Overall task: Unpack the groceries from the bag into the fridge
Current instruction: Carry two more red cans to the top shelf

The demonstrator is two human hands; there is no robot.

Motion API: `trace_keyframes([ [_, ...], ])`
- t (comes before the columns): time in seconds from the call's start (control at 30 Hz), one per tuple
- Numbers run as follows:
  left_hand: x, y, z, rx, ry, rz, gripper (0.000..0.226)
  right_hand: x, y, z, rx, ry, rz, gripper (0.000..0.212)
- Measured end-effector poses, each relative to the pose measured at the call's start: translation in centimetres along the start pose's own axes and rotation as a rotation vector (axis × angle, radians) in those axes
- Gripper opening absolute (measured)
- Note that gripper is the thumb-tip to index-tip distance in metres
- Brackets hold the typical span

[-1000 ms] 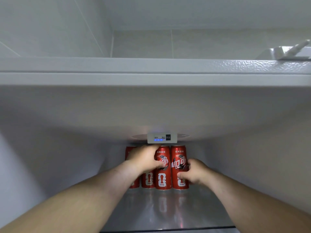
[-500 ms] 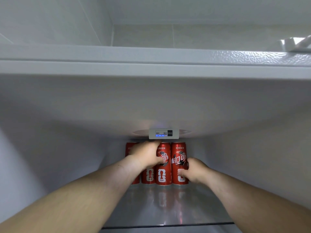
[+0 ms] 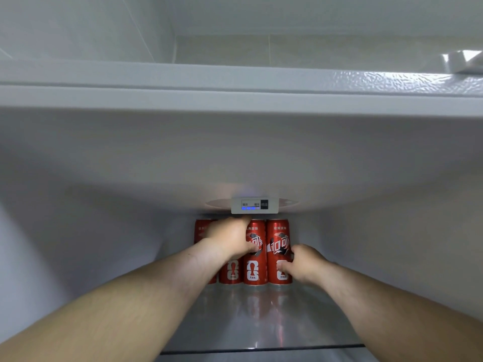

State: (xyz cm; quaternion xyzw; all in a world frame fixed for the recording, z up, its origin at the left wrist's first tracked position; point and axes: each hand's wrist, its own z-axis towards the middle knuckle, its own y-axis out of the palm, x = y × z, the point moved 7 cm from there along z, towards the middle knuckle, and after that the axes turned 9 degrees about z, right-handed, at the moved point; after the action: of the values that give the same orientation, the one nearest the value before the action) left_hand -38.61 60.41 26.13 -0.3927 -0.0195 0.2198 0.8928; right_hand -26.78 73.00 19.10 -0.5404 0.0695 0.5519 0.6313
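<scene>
Red cans [image 3: 254, 273] upright in row at back of fridge shelf [image 3: 261, 317]; left hand [image 3: 228, 237] grips inner can, right hand [image 3: 304, 262] grips rightmost.

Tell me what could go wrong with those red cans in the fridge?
The tall red metal cans stand packed together on the glass shelf; the left hand or right hand could topple one when letting go. The left hand might also bump the white control panel above.
</scene>
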Motion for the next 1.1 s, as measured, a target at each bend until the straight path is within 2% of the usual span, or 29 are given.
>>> trace_keyframes([
  [0.5, -0.1, 0.6, 0.1, -0.021, -0.009, -0.024, 0.075, 0.3, -0.1, 0.2, 0.002, 0.027, -0.006, 0.053],
  [0.8, -0.5, -1.0, -1.8, -0.067, 0.063, 0.058, 0.071, -0.2, -0.7, -0.2, 0.028, 0.062, 0.083, 0.049],
  [0.9, -0.5, -1.9, -3.1, -0.09, 0.042, 0.054, 0.061, -0.2, -1.2, -0.5, 0.036, 0.076, 0.095, 0.042],
  [0.97, -0.3, -2.1, -4.0, -0.16, 0.015, 0.005, 0.05, -0.5, -1.6, -0.9, 0.049, 0.072, 0.089, 0.031],
  [1.1, 0.4, -2.0, -6.7, -0.309, 0.021, -0.215, 0.036, -1.5, -1.4, -1.9, 0.023, 0.061, 0.068, 0.017],
])
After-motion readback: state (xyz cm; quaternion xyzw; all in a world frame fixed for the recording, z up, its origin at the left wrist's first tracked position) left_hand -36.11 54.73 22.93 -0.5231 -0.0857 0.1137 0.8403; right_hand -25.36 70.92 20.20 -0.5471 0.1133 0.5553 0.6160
